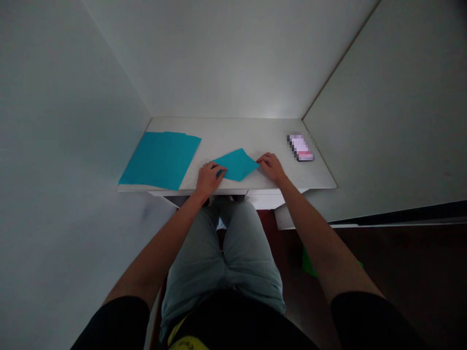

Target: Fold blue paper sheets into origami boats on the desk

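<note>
The teal paper sheet lay on the worktop between the left hand and right hand. Each touched one corner; grip could not be determined. The light, limp sheet was best taken by its corners.

Small indoor nook, white desk between white walls, dark wooden floor below, home or office unclear
</note>
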A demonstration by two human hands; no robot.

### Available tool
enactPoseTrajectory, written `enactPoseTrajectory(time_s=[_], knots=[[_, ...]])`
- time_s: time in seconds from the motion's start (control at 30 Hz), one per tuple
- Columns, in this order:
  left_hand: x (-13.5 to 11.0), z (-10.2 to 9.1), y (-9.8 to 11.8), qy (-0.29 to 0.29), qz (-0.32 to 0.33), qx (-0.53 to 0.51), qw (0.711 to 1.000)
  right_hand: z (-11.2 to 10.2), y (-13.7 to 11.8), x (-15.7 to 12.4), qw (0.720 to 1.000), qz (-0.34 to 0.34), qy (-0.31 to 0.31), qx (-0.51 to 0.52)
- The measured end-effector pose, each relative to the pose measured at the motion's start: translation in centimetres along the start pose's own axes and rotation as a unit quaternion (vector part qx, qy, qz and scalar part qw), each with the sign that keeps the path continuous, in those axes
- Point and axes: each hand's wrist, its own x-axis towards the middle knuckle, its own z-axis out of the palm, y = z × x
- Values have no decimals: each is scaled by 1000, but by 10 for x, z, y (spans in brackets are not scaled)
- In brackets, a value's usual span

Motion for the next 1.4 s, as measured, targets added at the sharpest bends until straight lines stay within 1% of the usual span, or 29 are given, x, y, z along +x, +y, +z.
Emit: enactPoseTrajectory(time_s=[0.1, 0.17, 0.27, 0.33, 0.4, 0.43, 0.57, 0.63, 0.77, 0.87, 0.97, 1.13, 1.23, 1.3, 1.4], knots=[[2, 1, -4, -1, 3, -20, 1000, -3, -7, -5, 1000, -20, -8, 12], [2, 1, -4, -7, 15, -23, 1000, -5, -17, -10, 997, -61, -37, 2], [1, 0, -4, -21, 45, -31, 998, -6, -37, -17, 986, -134, -89, -30], [1, 0, -4, -33, 64, -44, 996, -5, -47, -20, 982, -152, -102, -53], [0, 0, -4, -36, 68, -50, 996, -3, -53, -20, 982, -146, -102, -66], [0, 1, -4, -29, 60, -46, 997, -2, -55, -20, 983, -139, -100, -68], [0, 6, -2, 30, -21, -5, 999, 1, -50, -19, 987, -124, -84, -64], [3, 9, -2, 40, -53, 1, 998, 3, -46, -19, 989, -115, -68, -68], [14, 10, -6, 9, -98, 3, 995, 9, -40, -19, 993, -57, -27, -95], [22, 5, -10, -21, -124, 25, 992, 12, -38, -17, 993, -19, -17, -117], [24, -1, -13, -20, -127, 33, 991, 14, -37, -14, 993, -12, -27, -118], [23, -1, -15, 17, -119, 9, 993, 14, -35, -13, 994, -7, -23, -103], [21, 1, -19, 37, -101, -28, 994, 14, -34, -13, 995, -8, -12, -97], [20, 1, -21, 40, -83, -53, 994, 13, -34, -14, 995, -16, -6, -98], [20, 0, -21, 45, -61, -62, 995, 12, -35, -16, 994, -37, 6, -101]])
